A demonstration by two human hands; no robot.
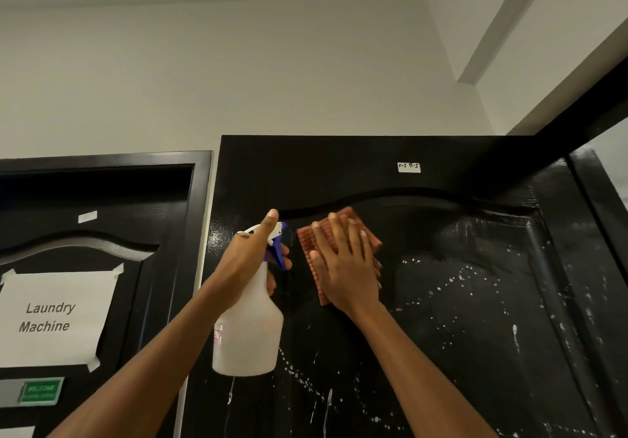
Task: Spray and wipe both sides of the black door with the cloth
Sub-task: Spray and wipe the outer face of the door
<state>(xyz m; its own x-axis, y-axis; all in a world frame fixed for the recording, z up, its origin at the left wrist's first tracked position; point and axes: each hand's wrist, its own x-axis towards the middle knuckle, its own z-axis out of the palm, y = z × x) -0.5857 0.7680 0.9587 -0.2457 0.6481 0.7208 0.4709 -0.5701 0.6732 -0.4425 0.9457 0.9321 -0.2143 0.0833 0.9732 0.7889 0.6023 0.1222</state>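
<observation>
Two hands work against the black door (441, 301), seen from the head view. Left hand (251, 254) grips the neck of a white spray bottle (248, 329): thumb up along the spray head, fingers curled round the blue trigger (277, 250), nozzle aimed toward the door. Bottle hangs upright, just beside the door's left edge. Right hand (346, 267) lies flat, fingers straight and spread, pressing a reddish ribbed cloth (339, 230) against the upper part of the door's recessed panel, just below the curved moulding. Cloth edges show above and left of the fingers. White droplets and runs cover the door surface to the right of and below the cloth. A small white label (408, 167) sits near the door's top edge. To the left, a second black door (163, 220) carries a taped paper sign (56, 318) reading "Laundry Machine" and a green plate (40, 390) below it.
</observation>
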